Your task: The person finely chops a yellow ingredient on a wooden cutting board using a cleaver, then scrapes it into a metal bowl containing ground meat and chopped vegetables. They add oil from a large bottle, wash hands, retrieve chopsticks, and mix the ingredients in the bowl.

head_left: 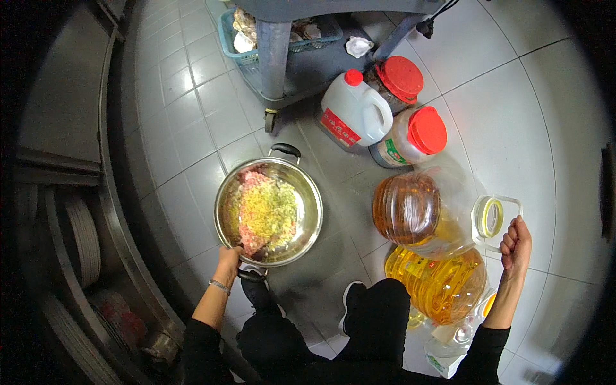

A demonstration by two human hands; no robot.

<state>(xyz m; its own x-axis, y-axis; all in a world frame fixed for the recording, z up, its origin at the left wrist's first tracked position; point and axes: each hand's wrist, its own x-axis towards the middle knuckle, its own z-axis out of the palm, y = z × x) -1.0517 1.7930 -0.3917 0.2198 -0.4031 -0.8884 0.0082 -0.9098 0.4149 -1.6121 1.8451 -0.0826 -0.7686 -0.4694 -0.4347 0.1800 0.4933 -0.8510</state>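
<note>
My left hand (230, 260) grips the near rim of a steel two-handled pan (313, 231), with the thumb over the edge beside the black near handle. Inside the pan lies raw minced meat (252, 183) topped with a yellow minced seasoning (260, 211) and pale chopped bits (286, 197). My right hand (516, 243) is closed around the white carry handle of a large clear plastic jug (409, 211). That jug leans with its neck to the right and holds amber liquid in its lower part. Just below it is another jug (438, 284) full of yellow liquid.
A white plastic canister (356, 110) and two red-lidded jars (399, 79) (409, 137) stand beside a grey wheeled cart (272, 62). The cart's lower shelf carries a blue basket (245, 57) of oyster shells. Steel shelving (125, 231) with stacked plates runs along the left.
</note>
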